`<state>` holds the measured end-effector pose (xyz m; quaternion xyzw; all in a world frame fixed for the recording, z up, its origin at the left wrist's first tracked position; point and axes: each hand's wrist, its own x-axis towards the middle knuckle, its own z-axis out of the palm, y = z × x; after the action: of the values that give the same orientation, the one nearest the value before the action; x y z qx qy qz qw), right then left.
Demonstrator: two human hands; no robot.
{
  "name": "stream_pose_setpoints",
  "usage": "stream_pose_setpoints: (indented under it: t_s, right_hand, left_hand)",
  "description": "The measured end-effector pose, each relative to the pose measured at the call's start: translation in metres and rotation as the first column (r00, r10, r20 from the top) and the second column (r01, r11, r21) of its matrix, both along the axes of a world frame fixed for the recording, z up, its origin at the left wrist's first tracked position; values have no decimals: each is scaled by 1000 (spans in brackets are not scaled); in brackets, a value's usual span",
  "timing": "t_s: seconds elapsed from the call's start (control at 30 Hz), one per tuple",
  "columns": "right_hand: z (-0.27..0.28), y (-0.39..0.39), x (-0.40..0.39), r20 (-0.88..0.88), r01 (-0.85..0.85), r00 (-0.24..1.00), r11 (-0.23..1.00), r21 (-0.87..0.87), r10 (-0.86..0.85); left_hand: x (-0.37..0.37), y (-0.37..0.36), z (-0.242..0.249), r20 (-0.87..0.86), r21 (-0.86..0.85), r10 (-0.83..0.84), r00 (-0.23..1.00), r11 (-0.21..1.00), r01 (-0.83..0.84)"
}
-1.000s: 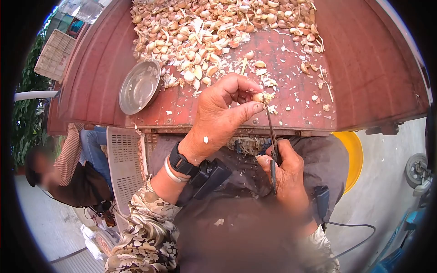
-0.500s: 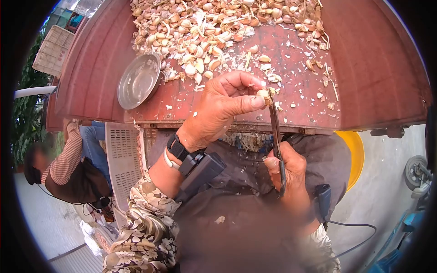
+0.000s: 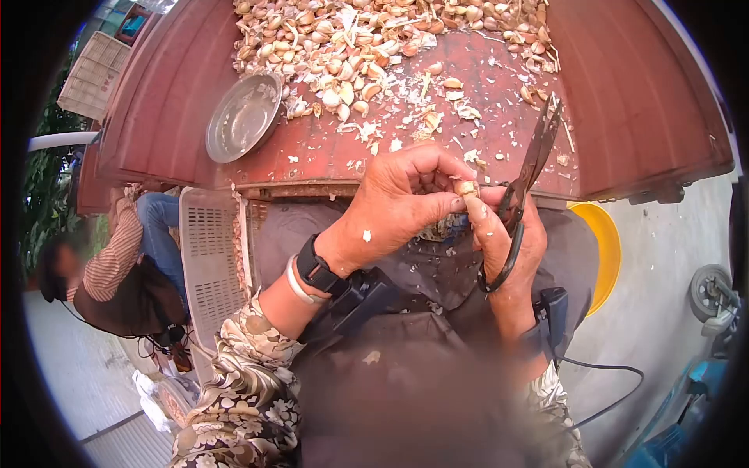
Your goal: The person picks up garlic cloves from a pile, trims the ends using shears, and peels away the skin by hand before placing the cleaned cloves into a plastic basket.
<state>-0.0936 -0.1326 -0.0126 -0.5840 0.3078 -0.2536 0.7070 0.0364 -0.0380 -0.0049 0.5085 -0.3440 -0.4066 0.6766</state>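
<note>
My left hand (image 3: 398, 195) pinches a garlic clove (image 3: 466, 188) between thumb and fingertips, just over the front edge of the red table (image 3: 335, 148). Close against it, my right hand (image 3: 511, 238) has its thumb and a finger at the same clove. Dark scissors (image 3: 538, 148) stay gripped in the right hand, blades pointing up and away over the table, handle loop hanging at the palm. Bits of skin stick to both hands. Beyond them, unpeeled garlic cloves (image 3: 312, 47) lie heaped, with loose peel (image 3: 429, 121) scattered in front.
A shallow metal bowl (image 3: 246, 117) rests tilted at the table's left. A plastic crate (image 3: 211, 265) stands left of my lap, a yellow tub (image 3: 605, 257) right of it. Another person (image 3: 117, 265) sits at the far left. A cable (image 3: 616, 386) trails by my right arm.
My right hand has risen to meet the left at the clove. The scissor blades have swung away from the clove to the upper right. More peel lies on the table.
</note>
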Motion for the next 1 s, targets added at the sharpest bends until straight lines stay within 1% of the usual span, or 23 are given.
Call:
stream_pose_setpoints:
  t_s: [0.03,0.1,0.13,0.17,0.2,0.23,0.3,0.33,0.4,0.43,0.53,0.63,0.67,0.73,0.77,0.8,0.9,1.0]
  right_hand:
    - [1,-1,0,-1,14,1000,1000,-22,-14]
    - [2,-2,-6,-9,-28,1000,996,-84,27]
    - [2,-3,-8,-17,-44,999,994,-99,43]
    - [3,-3,-9,-23,-62,998,992,-114,60]
    - [1,-4,-11,-81,-81,994,991,-109,72]
    - [4,-3,-12,-64,-89,995,988,-127,82]
    - [8,0,-14,-30,-106,994,981,-163,102]
    - [7,1,-15,-29,-89,996,986,-144,86]
    - [-3,-2,-19,-22,-55,998,992,-110,53]
    - [-8,-4,-20,-60,-78,996,991,-111,71]
    - [-9,-4,-22,-184,-172,972,979,-112,150]
    - [3,6,-24,-120,-170,981,974,-147,153]
    - [11,9,-24,-85,-173,983,979,-108,165]
    - [13,9,-22,-19,-248,969,969,19,248]
    - [13,10,-22,16,-284,959,955,81,284]
    - [12,10,-23,24,-295,955,951,94,294]
    - [12,11,-26,-29,-294,955,955,38,296]
    - [15,9,-29,-45,-289,956,957,15,289]
  left_hand:
    - [-7,2,1,34,47,6,999,999,-8]
    - [-16,7,6,108,140,17,994,990,-32]
    - [-20,8,2,-97,49,19,995,999,-14]
    - [-21,12,3,-130,78,25,991,997,-15]
    - [-21,16,5,-162,108,33,986,994,-16]
    - [-22,19,6,-194,138,43,980,990,-16]
    - [-24,24,-2,-232,46,53,971,998,-43]
    - [-24,26,-4,-250,-1,56,967,998,-58]
    - [-23,31,0,-381,-46,82,921,993,-108]
    - [-22,34,2,-444,-66,92,891,989,-135]
    - [-22,43,10,-442,-25,123,889,989,-149]
    - [-25,49,12,-350,55,177,920,984,-168]
    - [-28,50,10,-313,71,200,929,980,-187]
    - [-34,47,5,-235,97,233,944,972,-216]
    - [-37,47,5,-242,94,218,945,975,-201]
    - [-39,47,5,-248,90,202,947,979,-185]
    - [-44,45,5,-262,77,190,946,981,-176]
    - [-47,43,4,-265,58,179,948,984,-169]
